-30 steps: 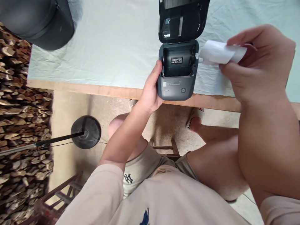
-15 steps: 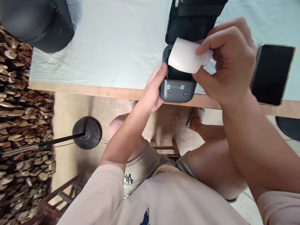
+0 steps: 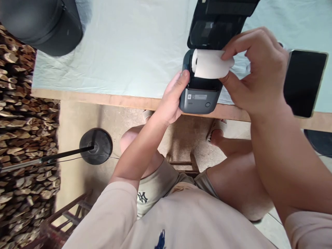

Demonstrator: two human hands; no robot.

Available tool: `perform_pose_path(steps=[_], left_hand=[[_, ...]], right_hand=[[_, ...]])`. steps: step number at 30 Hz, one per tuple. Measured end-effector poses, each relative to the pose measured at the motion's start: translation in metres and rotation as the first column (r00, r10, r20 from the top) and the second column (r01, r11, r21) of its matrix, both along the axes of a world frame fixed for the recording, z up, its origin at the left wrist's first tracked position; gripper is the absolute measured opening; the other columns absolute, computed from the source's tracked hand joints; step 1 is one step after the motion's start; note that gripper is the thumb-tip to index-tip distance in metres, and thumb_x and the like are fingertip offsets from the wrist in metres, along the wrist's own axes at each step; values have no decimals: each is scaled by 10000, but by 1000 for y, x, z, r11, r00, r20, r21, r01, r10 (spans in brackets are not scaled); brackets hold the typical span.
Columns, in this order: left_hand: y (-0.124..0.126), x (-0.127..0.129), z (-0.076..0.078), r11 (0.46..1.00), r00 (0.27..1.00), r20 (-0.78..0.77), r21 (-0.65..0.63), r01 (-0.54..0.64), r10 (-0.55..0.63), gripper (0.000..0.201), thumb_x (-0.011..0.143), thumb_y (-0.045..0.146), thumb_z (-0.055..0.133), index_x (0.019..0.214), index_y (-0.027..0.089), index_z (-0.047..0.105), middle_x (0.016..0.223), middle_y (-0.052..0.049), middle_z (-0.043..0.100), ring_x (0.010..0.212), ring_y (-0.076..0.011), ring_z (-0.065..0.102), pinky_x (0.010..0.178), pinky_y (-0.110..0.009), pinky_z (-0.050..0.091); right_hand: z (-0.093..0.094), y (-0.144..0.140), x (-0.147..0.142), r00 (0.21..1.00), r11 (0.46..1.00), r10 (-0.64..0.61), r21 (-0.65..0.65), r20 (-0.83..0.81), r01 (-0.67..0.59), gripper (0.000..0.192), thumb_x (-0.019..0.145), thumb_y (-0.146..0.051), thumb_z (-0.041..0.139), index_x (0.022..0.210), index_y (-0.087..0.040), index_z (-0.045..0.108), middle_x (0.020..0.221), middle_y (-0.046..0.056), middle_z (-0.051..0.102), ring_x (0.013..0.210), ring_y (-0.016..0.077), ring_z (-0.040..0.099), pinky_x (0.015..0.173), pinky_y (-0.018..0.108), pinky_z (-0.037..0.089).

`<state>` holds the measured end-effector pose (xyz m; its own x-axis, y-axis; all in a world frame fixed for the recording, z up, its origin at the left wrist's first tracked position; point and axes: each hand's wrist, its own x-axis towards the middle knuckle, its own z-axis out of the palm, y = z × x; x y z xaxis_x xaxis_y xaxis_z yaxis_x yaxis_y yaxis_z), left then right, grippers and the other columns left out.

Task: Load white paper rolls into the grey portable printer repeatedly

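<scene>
A dark portable label printer (image 3: 201, 100) sits at the table's front edge with its lid (image 3: 219, 29) swung up and back. My left hand (image 3: 175, 95) grips its left side, the thumb lying on the rim of the paper bay. Between the thumb and fingers of my right hand (image 3: 255, 67) is the right end of a white paper roll (image 3: 210, 64). The roll lies crosswise over the open bay, its left end and dark core hole showing. How deep it sits in the bay I cannot tell. A power button and a small label mark the printer's front panel.
A black smartphone (image 3: 306, 83) lies right of my right hand. At the back left stands a dark rounded container (image 3: 52, 27). A pale cloth (image 3: 124, 52) covers the table. Below are a round black stand base (image 3: 95, 147), wooden stools and stacked firewood (image 3: 28, 145).
The paper roll has turned so its left end and core show, and it lies straighter across the bay. Printer and both hands have shifted slightly right.
</scene>
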<state>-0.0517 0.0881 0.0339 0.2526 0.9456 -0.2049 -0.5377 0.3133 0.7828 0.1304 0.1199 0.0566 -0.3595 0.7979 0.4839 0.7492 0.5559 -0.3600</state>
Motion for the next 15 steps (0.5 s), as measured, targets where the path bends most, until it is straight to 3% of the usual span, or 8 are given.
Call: perform_pose_path(steps=[6, 9, 12, 15], left_hand=[[0, 1, -2, 1000, 999, 43, 24, -11, 10, 259, 1013, 421, 530, 1071, 209, 666, 1188, -20, 739, 1448, -256, 505, 1183, -371, 517], [0, 1, -2, 1000, 999, 53, 19, -9, 8, 255, 1007, 419, 547, 1044, 193, 658, 1138, -20, 745, 1434, -252, 520, 1161, -356, 533], [0, 2, -1, 1000, 999, 53, -2, -8, 8, 257, 980, 440, 593, 1046, 200, 655, 1164, -24, 739, 1436, -267, 517, 1161, -375, 534], [-1, 2, -1, 1000, 998, 57, 4, -15, 14, 234, 1000, 418, 556, 1074, 215, 644, 1155, -28, 737, 1410, -280, 545, 1139, -414, 551]], right_hand=[[6, -2, 7, 989, 989, -35, -134, 145, 55, 203, 893, -362, 527, 1056, -265, 599, 1169, 43, 645, 1099, 187, 605, 1015, 385, 460], [2, -5, 5, 996, 1000, -8, -20, 87, 10, 267, 910, -476, 540, 1055, -264, 611, 1249, 36, 624, 1139, 177, 603, 1023, 366, 460], [-3, -9, -1, 999, 993, -1, 115, 54, -5, 366, 933, -579, 484, 1070, -274, 631, 1170, 29, 647, 1100, 179, 609, 1001, 358, 455], [-1, -11, -10, 986, 997, -76, 39, 145, 71, 329, 986, -497, 411, 1088, -299, 653, 1124, -6, 668, 1123, 192, 602, 1010, 380, 442]])
